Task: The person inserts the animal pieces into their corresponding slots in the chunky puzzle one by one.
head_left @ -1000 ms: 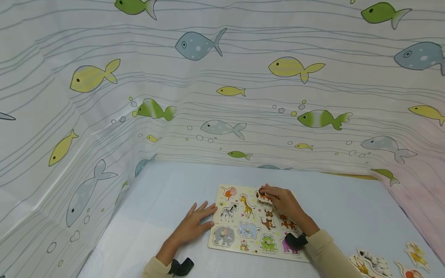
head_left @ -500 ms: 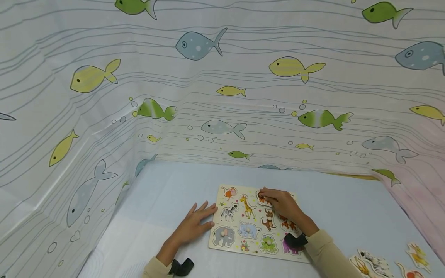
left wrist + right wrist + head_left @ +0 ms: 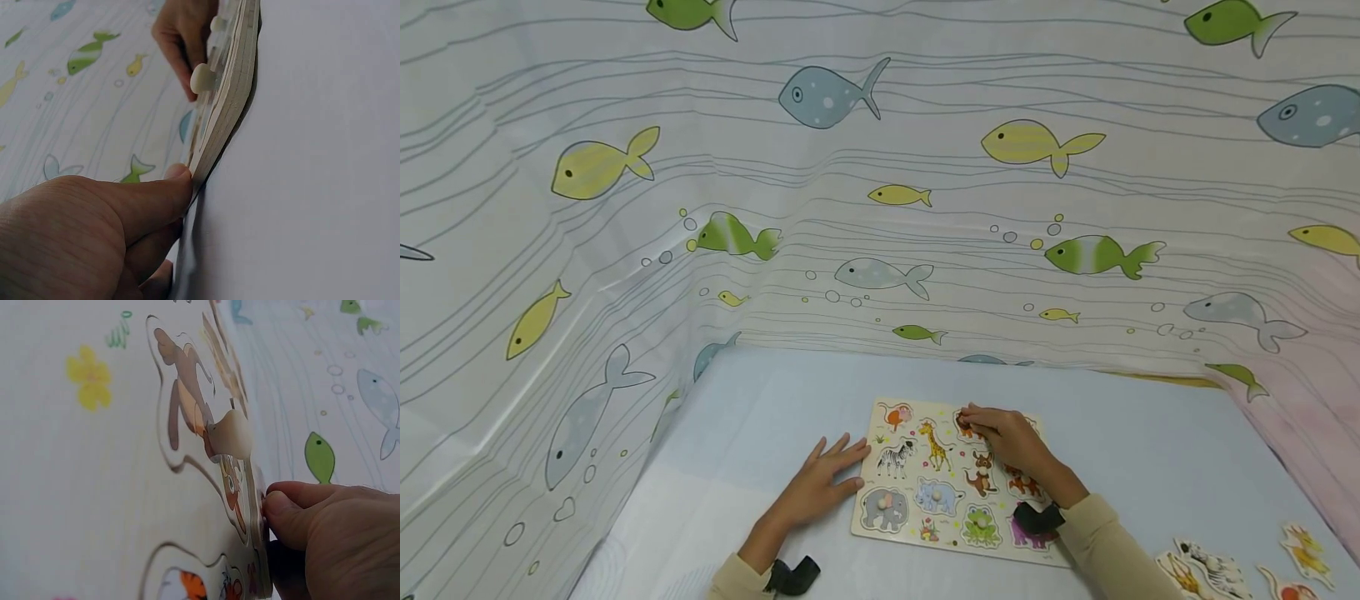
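Observation:
A wooden knob puzzle board (image 3: 904, 542) printed with animals lies on the table. At its upper right, my right hand (image 3: 1017, 440) pinches a brown-and-orange animal puzzle piece (image 3: 966, 431), which lies in or on its outline; the fingers cover much of it. My left hand (image 3: 820, 483) rests by the board's left edge with fingers spread and straight. In the left wrist view, the left thumb (image 3: 150, 203) touches the board's edge. An elephant piece (image 3: 874, 515), a rhino piece (image 3: 923, 498) and a frog piece (image 3: 980, 535) sit in the lower part.
Loose animal pieces lie at the table's lower right, among them a zebra piece (image 3: 1213, 567), a yellow piece (image 3: 1306, 550) and an orange piece (image 3: 1291, 590). A fish-printed sheet (image 3: 955, 250) stands round the far and side edges of the pale table (image 3: 760, 417).
The brown-and-orange piece, tilted above the board a second ago, has come down flat at its spot under my right fingers. My left hand stays in place.

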### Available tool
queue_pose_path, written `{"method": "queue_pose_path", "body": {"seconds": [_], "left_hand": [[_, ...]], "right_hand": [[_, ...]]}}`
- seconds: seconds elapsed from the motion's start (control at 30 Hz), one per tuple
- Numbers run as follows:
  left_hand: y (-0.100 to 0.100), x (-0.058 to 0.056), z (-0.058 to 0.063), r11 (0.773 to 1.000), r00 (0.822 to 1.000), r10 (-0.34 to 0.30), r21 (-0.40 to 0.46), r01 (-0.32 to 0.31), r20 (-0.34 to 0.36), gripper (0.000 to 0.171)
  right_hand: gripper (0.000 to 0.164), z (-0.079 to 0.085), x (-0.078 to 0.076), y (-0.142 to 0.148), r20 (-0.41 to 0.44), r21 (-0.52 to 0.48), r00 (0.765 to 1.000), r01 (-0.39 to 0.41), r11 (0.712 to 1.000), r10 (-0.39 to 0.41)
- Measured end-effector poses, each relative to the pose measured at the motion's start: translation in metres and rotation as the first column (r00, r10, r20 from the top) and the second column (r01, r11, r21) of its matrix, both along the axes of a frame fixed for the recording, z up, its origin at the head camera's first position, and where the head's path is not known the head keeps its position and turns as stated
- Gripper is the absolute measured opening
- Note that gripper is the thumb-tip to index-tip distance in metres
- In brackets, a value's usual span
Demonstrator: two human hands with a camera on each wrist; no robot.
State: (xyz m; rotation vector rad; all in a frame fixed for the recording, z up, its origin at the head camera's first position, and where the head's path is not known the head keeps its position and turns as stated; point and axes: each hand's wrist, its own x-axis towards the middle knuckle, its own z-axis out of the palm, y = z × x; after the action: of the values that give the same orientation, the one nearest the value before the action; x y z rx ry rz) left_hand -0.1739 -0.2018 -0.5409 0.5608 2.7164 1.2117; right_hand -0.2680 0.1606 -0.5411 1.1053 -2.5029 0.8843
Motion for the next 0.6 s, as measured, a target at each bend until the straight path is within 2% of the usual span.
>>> {"method": "queue_pose_path", "body": {"seconds": [0.4, 0.6], "left_hand": [[0.0014, 0.001, 0.0019, 1.0, 1.0, 0.011, -0.012, -0.011, 0.002, 0.053], [0.0015, 0.0009, 0.0023, 1.0, 1.0, 0.012, -0.01, -0.012, 0.008, 0.054]], "right_hand": [[0.029, 0.0003, -0.001, -0.0015, 0.01, 0.021, 1.0, 0.016, 1.0, -0.016], [0.028, 0.0039, 0.001, -0.0029, 0.053, 0.042, 0.998, 0.041, 0.998, -0.043]]}}
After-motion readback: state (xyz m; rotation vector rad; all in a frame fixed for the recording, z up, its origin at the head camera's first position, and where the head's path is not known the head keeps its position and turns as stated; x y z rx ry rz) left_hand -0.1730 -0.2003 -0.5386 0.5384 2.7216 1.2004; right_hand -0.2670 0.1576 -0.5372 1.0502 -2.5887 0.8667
